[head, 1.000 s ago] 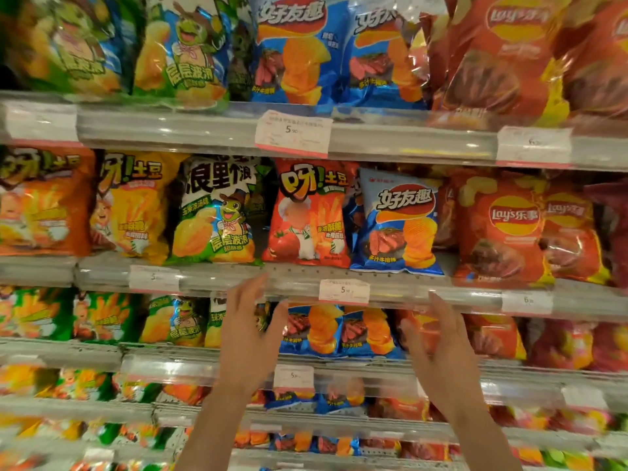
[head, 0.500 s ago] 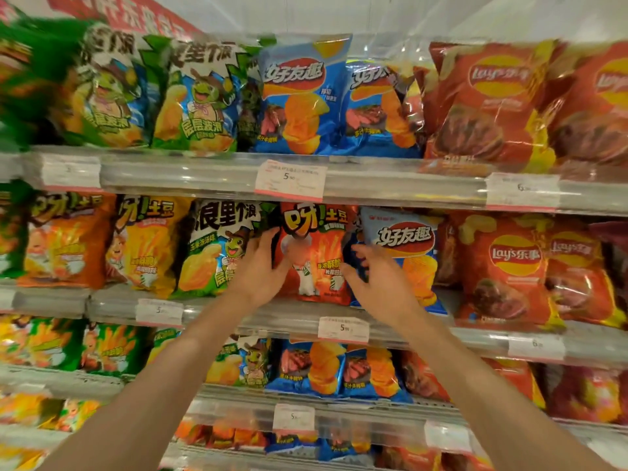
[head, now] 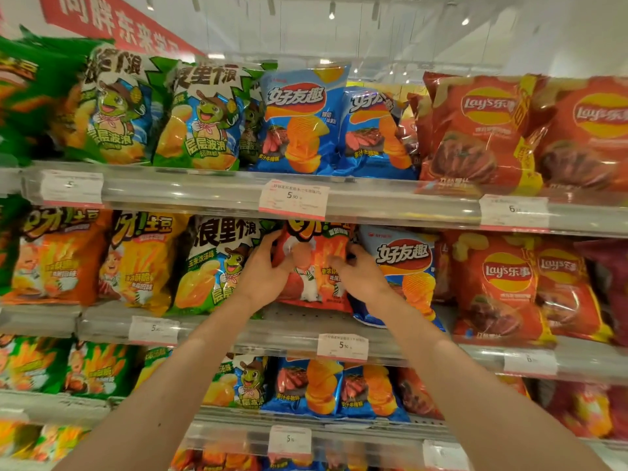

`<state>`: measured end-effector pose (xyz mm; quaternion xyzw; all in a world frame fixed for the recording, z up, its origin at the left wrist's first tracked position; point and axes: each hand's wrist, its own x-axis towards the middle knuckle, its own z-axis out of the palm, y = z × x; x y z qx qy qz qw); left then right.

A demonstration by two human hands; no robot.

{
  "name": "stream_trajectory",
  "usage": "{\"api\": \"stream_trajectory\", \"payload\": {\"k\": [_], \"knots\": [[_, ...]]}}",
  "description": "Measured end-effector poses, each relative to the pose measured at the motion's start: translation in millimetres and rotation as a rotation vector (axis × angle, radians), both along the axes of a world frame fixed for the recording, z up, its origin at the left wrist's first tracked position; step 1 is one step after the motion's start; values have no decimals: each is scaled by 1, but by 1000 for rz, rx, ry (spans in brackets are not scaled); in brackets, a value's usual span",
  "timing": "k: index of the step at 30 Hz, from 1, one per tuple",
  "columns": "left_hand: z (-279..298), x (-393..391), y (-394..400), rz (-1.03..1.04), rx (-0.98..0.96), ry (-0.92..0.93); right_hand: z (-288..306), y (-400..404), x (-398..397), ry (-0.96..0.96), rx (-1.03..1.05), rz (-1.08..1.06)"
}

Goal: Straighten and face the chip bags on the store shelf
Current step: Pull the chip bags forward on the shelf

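Note:
A red-orange chip bag point(head: 314, 266) stands upright on the second shelf point(head: 289, 321), between a green-and-white bag point(head: 217, 266) and a blue bag point(head: 404, 266). My left hand point(head: 263, 271) grips its left edge, thumb on the front. On the bag's right edge my right hand point(head: 356, 273) curls its fingers round it. The blue bag leans slightly and its lower corner hangs over the shelf lip.
Rows of chip bags fill the shelves above and below: green bags point(head: 200, 120) and blue bags point(head: 299, 120) on top, red Lay's bags point(head: 503, 283) to the right, orange and yellow bags point(head: 142, 263) to the left. Price tags point(head: 294, 198) line the shelf rails.
Both hands rose from the lower shelf rail to the second shelf and took hold of the red-orange bag's two edges. The view tilted upward.

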<state>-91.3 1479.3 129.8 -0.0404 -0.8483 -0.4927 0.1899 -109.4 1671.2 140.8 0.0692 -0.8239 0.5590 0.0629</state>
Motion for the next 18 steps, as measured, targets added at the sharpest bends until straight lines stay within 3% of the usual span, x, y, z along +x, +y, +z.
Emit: {"api": "stream_trajectory", "payload": {"k": [7, 18], "knots": [[16, 18, 7, 63, 92, 94, 22, 6, 9, 35, -13, 47], [-15, 70, 40, 84, 251, 100, -4, 48, 37, 34, -67, 166]]}}
